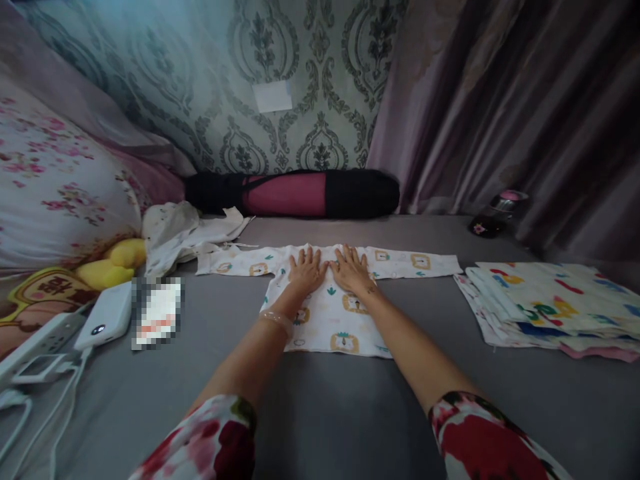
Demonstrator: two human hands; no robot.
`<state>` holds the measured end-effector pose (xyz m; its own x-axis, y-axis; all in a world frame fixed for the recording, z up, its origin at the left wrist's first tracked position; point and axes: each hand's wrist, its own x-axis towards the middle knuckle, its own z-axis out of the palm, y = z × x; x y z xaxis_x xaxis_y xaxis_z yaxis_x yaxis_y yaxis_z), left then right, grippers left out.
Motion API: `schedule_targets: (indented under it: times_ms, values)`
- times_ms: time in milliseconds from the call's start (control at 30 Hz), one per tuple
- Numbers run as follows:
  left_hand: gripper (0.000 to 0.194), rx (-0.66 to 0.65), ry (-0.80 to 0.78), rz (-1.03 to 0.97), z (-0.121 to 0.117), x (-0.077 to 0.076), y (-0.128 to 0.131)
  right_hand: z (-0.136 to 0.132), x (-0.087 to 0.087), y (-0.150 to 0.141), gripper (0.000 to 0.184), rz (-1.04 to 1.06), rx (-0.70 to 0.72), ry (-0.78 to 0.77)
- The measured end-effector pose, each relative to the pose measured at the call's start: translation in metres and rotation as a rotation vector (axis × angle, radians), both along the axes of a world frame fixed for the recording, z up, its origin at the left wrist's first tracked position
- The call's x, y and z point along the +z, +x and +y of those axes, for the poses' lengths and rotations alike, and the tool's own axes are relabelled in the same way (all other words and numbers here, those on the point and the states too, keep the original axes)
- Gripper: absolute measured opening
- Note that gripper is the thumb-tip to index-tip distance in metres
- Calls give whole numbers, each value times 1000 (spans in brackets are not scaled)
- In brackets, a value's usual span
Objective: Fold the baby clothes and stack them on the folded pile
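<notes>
A small white long-sleeved shirt with lion and leaf prints lies spread on the grey bed sheet, its sleeves stretched out to both sides. My left hand rests flat on the upper chest of the shirt, fingers pointing away from me. Beside it, my right hand presses flat on the other half, the thumbs almost meeting. Both hands are open and hold nothing. My hands and forearms cover parts of the collar area and the sides.
Folded patterned clothes are stacked at right, with a dark jar behind. Crumpled white clothing lies at left, near a power bank, power strip and cables. A black and red roll bag lies along the wall.
</notes>
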<state>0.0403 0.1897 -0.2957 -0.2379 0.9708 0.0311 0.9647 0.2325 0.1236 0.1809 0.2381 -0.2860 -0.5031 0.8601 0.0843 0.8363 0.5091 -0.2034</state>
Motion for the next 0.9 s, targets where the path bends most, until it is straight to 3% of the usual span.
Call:
schedule_targets:
  times_ms: [167, 333, 433, 567, 800, 900]
  values:
    - [66, 14, -26, 11, -1, 6, 2, 1, 0, -1, 57, 41, -8, -24]
    - [68, 10, -56, -8, -2, 8, 1, 10, 11, 8, 56, 159, 42, -221]
    - [68, 14, -62, -7, -1, 7, 2, 18, 19, 22, 54, 332, 27, -291]
    - [68, 15, -74, -8, -1, 10, 4, 34, 24, 56, 49, 467, -87, -253]
    - [68, 15, -73, -1, -1, 9, 4, 66, 36, 148, 43, 210, -415, -116]
    - [68, 6, -58, -5, 1, 5, 2, 75, 46, 180, 39, -133, -528, -92]
